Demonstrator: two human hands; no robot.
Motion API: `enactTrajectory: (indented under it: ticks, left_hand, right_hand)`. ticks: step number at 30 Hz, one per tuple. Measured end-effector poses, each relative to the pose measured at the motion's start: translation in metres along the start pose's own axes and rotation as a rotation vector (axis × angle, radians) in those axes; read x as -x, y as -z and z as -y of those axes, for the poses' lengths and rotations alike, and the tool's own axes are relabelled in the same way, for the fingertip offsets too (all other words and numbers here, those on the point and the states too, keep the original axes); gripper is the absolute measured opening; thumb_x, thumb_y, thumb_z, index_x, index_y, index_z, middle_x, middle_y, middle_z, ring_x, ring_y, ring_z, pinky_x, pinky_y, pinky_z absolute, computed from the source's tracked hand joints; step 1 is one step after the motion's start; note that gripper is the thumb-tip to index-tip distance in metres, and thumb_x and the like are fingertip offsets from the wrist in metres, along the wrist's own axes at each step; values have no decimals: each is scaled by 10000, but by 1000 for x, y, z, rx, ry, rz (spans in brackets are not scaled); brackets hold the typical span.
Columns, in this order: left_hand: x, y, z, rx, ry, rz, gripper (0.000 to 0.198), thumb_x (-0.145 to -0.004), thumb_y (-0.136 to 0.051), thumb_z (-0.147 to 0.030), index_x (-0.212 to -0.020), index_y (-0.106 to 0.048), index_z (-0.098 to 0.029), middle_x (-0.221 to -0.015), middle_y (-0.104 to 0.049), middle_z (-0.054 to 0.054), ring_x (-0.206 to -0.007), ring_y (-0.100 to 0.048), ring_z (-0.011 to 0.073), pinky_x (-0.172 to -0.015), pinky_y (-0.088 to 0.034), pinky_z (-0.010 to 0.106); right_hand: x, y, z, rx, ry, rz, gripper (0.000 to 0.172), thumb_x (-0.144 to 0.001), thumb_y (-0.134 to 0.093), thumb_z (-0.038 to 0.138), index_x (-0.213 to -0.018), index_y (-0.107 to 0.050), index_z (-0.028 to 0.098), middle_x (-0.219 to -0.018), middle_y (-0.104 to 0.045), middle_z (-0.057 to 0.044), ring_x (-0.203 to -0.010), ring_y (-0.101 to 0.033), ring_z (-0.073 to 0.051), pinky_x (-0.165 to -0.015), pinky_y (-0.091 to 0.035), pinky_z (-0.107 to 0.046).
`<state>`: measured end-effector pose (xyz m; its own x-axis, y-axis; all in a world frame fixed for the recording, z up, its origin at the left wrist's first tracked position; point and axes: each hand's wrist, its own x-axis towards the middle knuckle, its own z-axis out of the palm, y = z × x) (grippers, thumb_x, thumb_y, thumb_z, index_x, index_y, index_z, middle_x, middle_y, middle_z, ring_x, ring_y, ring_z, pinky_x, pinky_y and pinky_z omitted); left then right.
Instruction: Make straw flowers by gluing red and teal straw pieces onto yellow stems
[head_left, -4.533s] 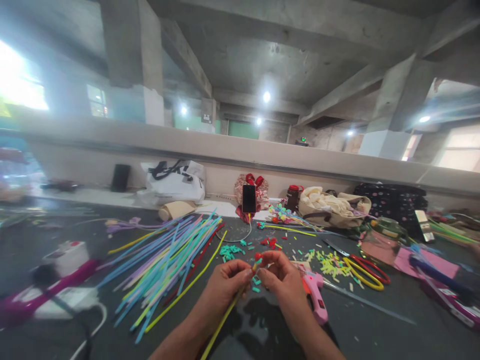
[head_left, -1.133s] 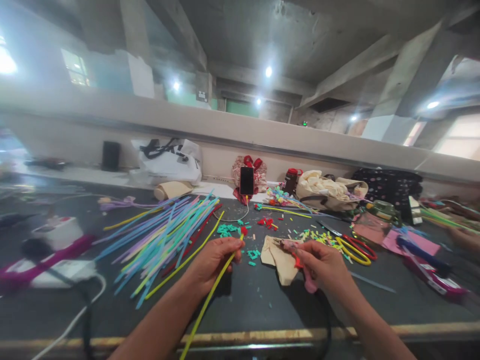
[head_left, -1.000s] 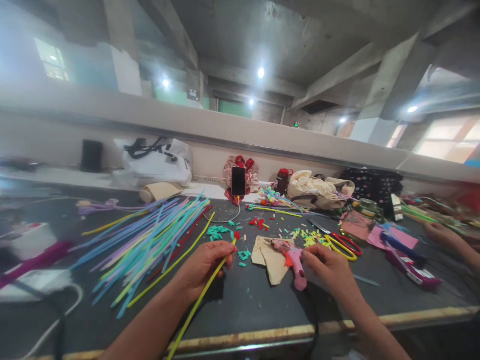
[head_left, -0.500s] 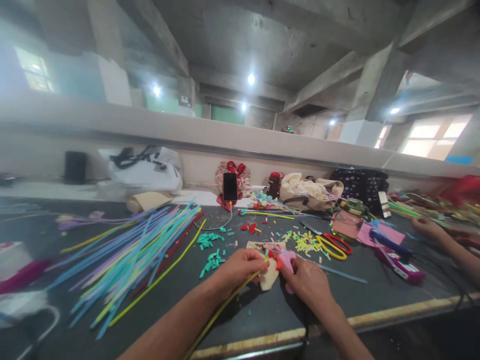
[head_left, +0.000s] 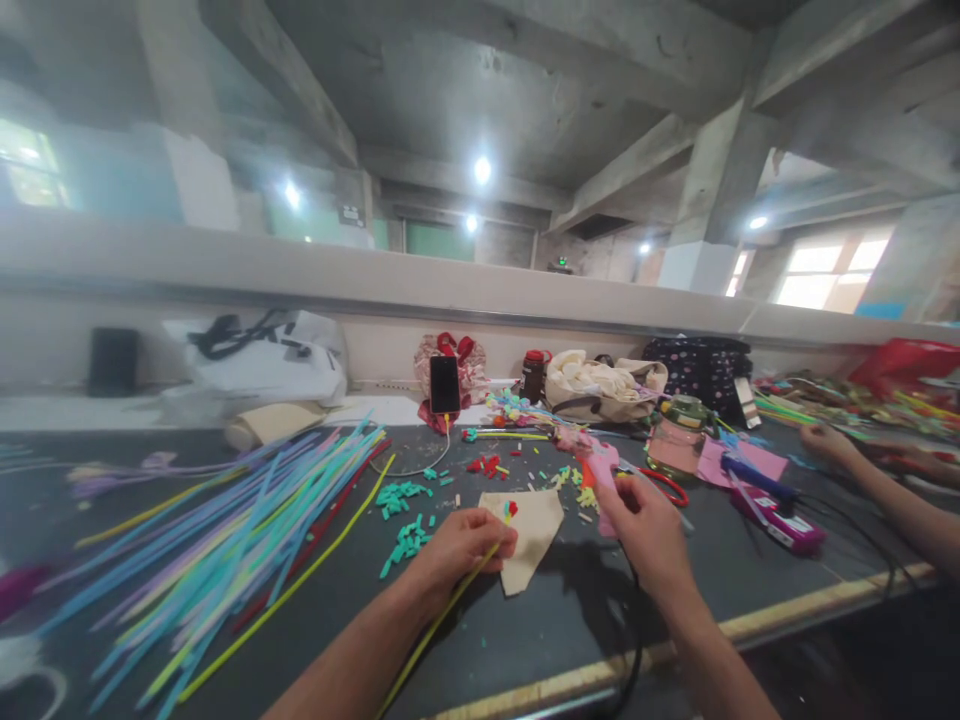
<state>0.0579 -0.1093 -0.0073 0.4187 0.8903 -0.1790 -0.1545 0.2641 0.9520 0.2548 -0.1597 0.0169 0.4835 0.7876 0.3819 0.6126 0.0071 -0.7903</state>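
Observation:
My left hand (head_left: 466, 545) pinches a yellow pipe cleaner (head_left: 439, 622) near its tip, where small red and teal pieces (head_left: 511, 509) are attached. The stem trails down past my wrist. In my right hand (head_left: 646, 525) is a pink glue gun (head_left: 598, 460), its nozzle pointing away to the upper left, apart from the pipe cleaner. A beige piece of card (head_left: 534, 530) lies on the table under and beside my left fingers. Short cut bits in teal (head_left: 405, 500), red (head_left: 487, 466) and yellow (head_left: 589, 490) are scattered behind the hands.
Many long pipe cleaners (head_left: 247, 540) lie heaped on the left. Along the back stand a phone (head_left: 444, 384), a dark bottle (head_left: 533, 378) and a cloth bag (head_left: 606, 385). Red-handled scissors (head_left: 670, 486), a green-lidded jar (head_left: 675, 440) and a purple box (head_left: 787, 525) lie right, near another person's hand (head_left: 829, 445).
My right hand has lifted the glue gun away from the pipe cleaner tip, up and to the right. More of the beige card shows. The view has shifted slightly.

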Motion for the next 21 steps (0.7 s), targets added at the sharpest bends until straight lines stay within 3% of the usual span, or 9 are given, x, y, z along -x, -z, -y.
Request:
enactTrajectory:
  ticks: [4, 6, 8, 10, 15, 18, 21]
  left_hand:
    - [6, 10, -9, 122, -25, -40, 152, -604, -660, -264, -634, -579, -139, -506, -562, -38, -381, -454, 39, -376, -295, 143]
    - [11, 20, -14, 177, -28, -59, 186, -607, -659, -304, -653, -568, -148, -476, -521, -61, -306, -346, 12, -310, -193, 132]
    - [17, 31, -16, 221, -29, -85, 211, -604, -659, -323, -685, -565, -152, -494, -529, -60, -285, -292, -2, -289, -129, 126]
    - [22, 40, -16, 272, -28, -101, 230, -600, -665, -322, -725, -568, -154, -514, -549, -51, -282, -286, -9, -285, -124, 117]
    - [28, 48, -12, 319, -89, -128, 229, -586, -693, -307, -671, -572, -132, -485, -568, -36, -266, -297, -20, -277, -155, 105]
    - [28, 47, -11, 327, -95, -136, 226, -576, -704, -295, -606, -549, -133, -456, -557, -40, -258, -322, -14, -272, -170, 105]
    - [28, 47, -11, 347, -97, -141, 227, -573, -705, -296, -615, -547, -139, -446, -545, -51, -258, -341, -9, -276, -191, 105]
  right_hand:
    - [19, -5, 14, -530, -100, 96, 373, -680, -551, 400, -972, -548, 168, -799, -637, -25, -651, -590, -165, -588, -465, -255]
    - [30, -11, 19, -835, -281, 197, 342, -618, -641, 332, -917, -573, 182, -743, -635, -10, -607, -587, -156, -557, -463, -247]
    - [40, -18, 22, -983, -398, 262, 253, -585, -682, 296, -789, -588, 179, -608, -599, 14, -495, -541, -121, -464, -425, -210]
    - [48, -26, 25, -1028, -398, 301, 226, -596, -680, 306, -754, -596, 169, -541, -565, 21, -430, -482, -94, -394, -366, -179]
    - [68, -46, 35, -1018, -349, 361, 354, -568, -701, 364, -838, -628, 147, -517, -549, 16, -414, -439, -82, -372, -329, -169]
    - [78, -56, 40, -1030, -337, 338, 346, -533, -728, 361, -798, -640, 156, -552, -595, 0, -467, -492, -95, -440, -393, -179]
    - [86, -63, 43, -967, -298, 260, 341, -535, -727, 386, -795, -641, 183, -699, -657, -35, -636, -579, -157, -572, -456, -224]
